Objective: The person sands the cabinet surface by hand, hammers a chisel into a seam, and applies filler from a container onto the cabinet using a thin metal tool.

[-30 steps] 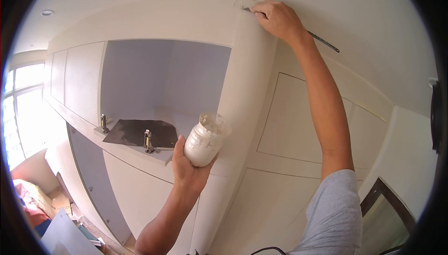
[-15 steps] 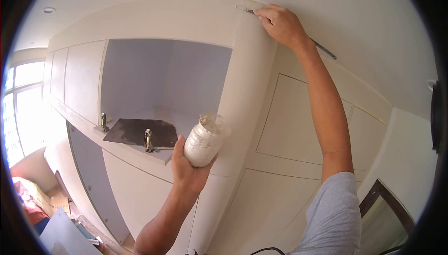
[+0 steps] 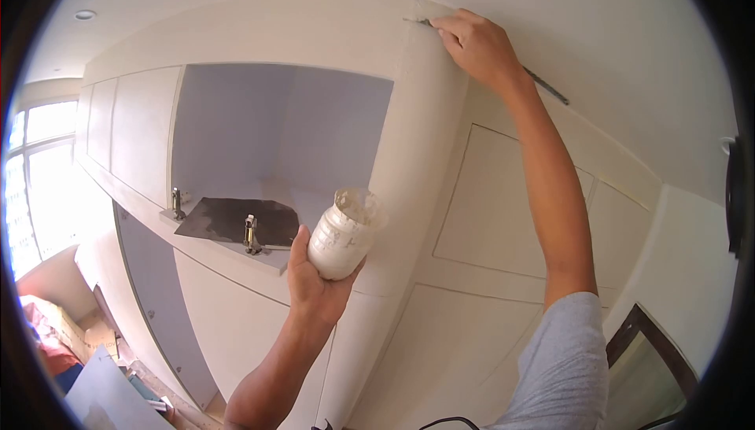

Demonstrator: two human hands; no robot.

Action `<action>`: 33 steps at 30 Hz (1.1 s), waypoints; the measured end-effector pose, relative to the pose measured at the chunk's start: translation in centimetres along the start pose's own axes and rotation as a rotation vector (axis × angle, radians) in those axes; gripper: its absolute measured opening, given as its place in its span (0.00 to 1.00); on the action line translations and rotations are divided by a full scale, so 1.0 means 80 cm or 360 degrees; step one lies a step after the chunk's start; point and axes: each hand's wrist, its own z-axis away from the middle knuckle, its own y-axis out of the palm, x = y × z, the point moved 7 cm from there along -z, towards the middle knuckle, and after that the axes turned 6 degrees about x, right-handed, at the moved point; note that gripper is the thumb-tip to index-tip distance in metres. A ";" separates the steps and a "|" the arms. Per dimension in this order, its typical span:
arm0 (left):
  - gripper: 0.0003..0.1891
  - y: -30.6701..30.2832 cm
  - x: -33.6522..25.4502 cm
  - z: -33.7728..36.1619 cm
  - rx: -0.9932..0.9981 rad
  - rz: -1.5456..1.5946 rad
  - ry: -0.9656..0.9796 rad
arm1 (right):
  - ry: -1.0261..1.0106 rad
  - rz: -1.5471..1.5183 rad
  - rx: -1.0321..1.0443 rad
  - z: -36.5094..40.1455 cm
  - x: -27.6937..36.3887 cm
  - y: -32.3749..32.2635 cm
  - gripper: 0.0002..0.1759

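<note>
My left hand (image 3: 318, 284) is closed around the lower part of a clear jar (image 3: 338, 245), which tilts to the right. The jar's walls are smeared with white paste, and its mouth is open. High up, my right hand (image 3: 476, 44) is closed on a thin dark spatula (image 3: 546, 86). Its far end sticks out behind the wrist, while the other end touches the top of a rounded cream column (image 3: 425, 99) just under the ceiling. A thin dark line runs left from that tip. The grip itself is partly hidden by the fingers.
Left of the jar is an open cabinet recess (image 3: 236, 123) with a dark sheet (image 3: 236, 221) on its ledge. Two metal hinges, one a near hinge (image 3: 251, 233), stand on the ledge. A board (image 3: 110, 391) and clutter lie lower left. Panelled doors (image 3: 495, 202) are right.
The spatula tip has shifted slightly right along the top of the column, and the pale smear by it looks thinner. My left hand holds the jar almost as before.
</note>
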 end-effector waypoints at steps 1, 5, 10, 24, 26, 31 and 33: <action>0.26 0.001 0.003 0.001 -0.0005 0.0002 -0.0006 | 0.0003 0.0000 0.0007 0.000 -0.004 0.006 0.13; 0.26 -0.004 0.005 -0.001 -0.0029 -0.0013 -0.0008 | -0.0001 0.0045 0.0053 0.008 0.003 0.017 0.13; 0.27 -0.005 0.003 -0.003 0.0006 -0.0084 0.0008 | 0.0009 0.0006 0.0217 0.042 0.024 0.016 0.13; 0.22 -0.027 0.007 0.028 -0.0078 -0.0155 -0.0113 | 0.0269 -0.0866 -0.0045 0.216 0.157 -0.032 0.17; 0.22 -0.059 0.021 0.068 -0.0199 0.0146 -0.0330 | 0.0482 -0.1121 0.0016 0.283 0.187 -0.037 0.17; 0.25 -0.154 0.053 0.149 -0.0550 0.0079 -0.0467 | 0.0986 -0.1696 0.0256 0.442 0.274 -0.018 0.18; 0.25 -0.166 0.063 0.167 -0.0716 0.0158 -0.0510 | 0.1089 -0.1829 0.0350 0.471 0.306 -0.018 0.19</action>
